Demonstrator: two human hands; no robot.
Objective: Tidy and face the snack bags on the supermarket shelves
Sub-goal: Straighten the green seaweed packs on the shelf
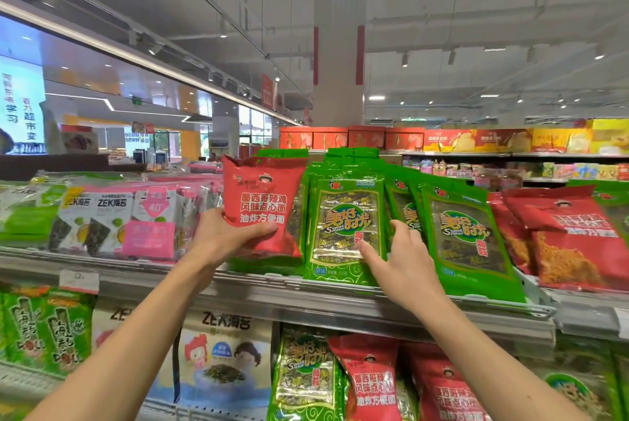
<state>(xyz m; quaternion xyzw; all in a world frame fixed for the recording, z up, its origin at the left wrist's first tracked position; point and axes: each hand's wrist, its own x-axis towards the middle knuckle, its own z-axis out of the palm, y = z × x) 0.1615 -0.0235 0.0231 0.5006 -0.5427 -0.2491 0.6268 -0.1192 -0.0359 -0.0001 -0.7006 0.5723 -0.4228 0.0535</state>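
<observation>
My left hand (221,233) grips red snack bag (263,206) at top shelf (272,298) front; right hand (401,264), fingers spread, steadies green seaweed bag (343,216); risk: leaning green row topples forward if released

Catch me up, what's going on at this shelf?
A person is tidying snack bags on the upper shelf. The left hand grips a red snack bag by its lower edge, holding it up in front of the green stacks. The right hand rests with extended fingers on the front green seaweed bag, touching its lower right. More red bags lie to the right, so the red one looks misplaced.
</observation>
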